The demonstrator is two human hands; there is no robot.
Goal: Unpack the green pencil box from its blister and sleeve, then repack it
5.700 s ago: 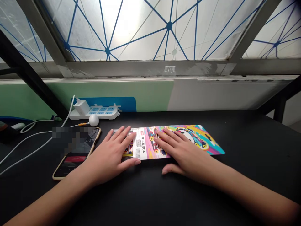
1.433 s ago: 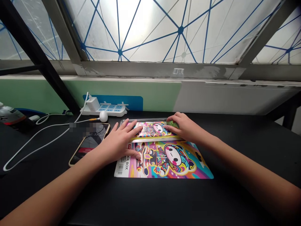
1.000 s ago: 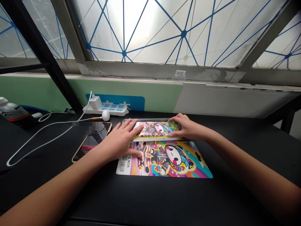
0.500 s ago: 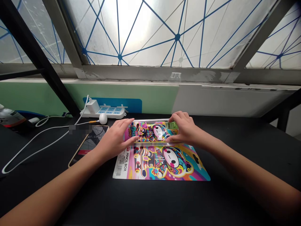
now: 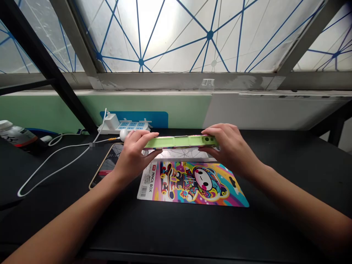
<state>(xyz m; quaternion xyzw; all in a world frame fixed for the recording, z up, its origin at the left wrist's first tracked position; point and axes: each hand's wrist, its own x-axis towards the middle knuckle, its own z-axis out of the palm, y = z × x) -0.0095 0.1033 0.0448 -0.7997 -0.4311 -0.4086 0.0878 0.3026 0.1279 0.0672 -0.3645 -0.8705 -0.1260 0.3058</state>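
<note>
A pencil box (image 5: pixel 180 141) is held up off the desk, its narrow green side turned toward me. Its left end is gripped by my left hand (image 5: pixel 137 148), thumb below and fingers above. My right hand (image 5: pixel 227 143) grips the other end the same way. Under the box, a clear plastic tray (image 5: pixel 183 154) shows on the packaging card (image 5: pixel 192 183). That card is colourful, with a cartoon figure on a skateboard and the words PENCIL BOX. Most of the tray's far part is hidden behind the box.
Left of the card lies a phone (image 5: pixel 106 167), partly behind my left hand. A white power strip (image 5: pixel 132 126) with a plugged-in charger (image 5: pixel 112 121) stands at the back. A white cable (image 5: pixel 55 156) loops over the black desk (image 5: pixel 165 231). A bottle (image 5: pixel 16 135) is at far left.
Both hands have lifted the pencil box out of the clear tray and tilted it, so its green side shows instead of its printed face. The view has shifted slightly.
</note>
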